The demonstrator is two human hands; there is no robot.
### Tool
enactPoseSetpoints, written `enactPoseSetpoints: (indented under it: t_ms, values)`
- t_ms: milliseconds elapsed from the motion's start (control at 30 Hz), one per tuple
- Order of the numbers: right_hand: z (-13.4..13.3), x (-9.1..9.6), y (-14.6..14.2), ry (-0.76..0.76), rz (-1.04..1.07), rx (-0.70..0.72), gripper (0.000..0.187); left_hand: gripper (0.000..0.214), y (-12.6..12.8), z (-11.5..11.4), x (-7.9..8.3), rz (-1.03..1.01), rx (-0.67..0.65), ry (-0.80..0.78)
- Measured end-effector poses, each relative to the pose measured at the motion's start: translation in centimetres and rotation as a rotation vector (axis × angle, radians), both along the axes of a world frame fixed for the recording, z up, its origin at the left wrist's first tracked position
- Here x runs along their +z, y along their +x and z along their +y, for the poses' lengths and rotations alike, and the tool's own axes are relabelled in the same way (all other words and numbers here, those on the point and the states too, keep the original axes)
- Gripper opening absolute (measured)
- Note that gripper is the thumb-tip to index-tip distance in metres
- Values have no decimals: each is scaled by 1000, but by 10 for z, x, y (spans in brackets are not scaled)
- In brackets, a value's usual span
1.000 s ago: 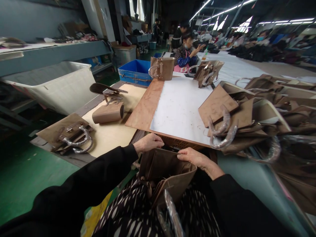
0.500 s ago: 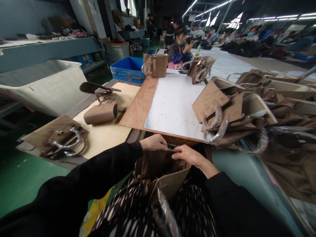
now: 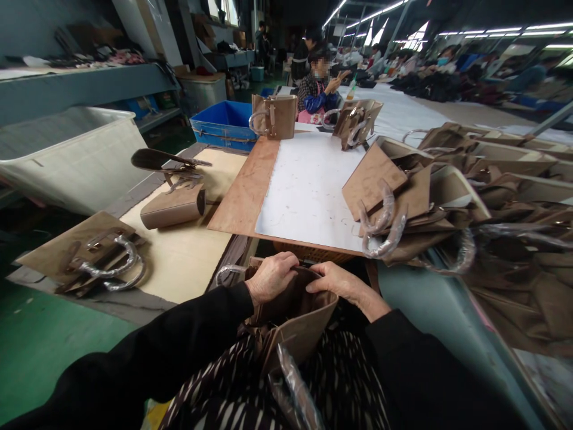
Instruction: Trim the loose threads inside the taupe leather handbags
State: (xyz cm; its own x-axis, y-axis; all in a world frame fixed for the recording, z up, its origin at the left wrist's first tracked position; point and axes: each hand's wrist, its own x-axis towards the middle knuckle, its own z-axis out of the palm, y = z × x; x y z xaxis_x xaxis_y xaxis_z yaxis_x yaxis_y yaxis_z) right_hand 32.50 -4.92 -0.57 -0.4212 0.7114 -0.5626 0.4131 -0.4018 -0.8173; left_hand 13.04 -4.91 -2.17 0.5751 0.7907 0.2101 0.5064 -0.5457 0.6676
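L sleeve (image 3: 147, 340) & R sleeve (image 3: 421, 364) both full-length, plain matte blk, fairly loose cut, w/ soft folds in the cloth. L hand (image 3: 274, 276) & R hand (image 3: 344, 285) bare from approx. the wrist down. Below, a v. dark patt. garment (image 3: 233, 373) w/ lots of off-wht elongated streaks & dashes, irreg. in size & spacing; can't tell if apron, skirt or trousers.

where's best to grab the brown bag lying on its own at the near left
Likely by its plastic-wrapped handles, with the left hand coming from the right. The bag lies with both curved loops sticking out to the right, toward the person, while its flat panel faces away to the left; the loops look easier to close around.
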Motion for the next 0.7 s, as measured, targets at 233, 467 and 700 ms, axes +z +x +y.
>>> enactPoseSetpoints:
  t_ms: [233,467,700]
  values:
    - [0,-5,0,45,-25,18,17,10,8,0,-6,99,31,40]
    - [2,-4,2,116,-106,86,20,10,10,-1,-7,6,71,-19]
    - [5,-15,-1,246,-319,129,16,9,10,-7,-8,83,-45,-3]
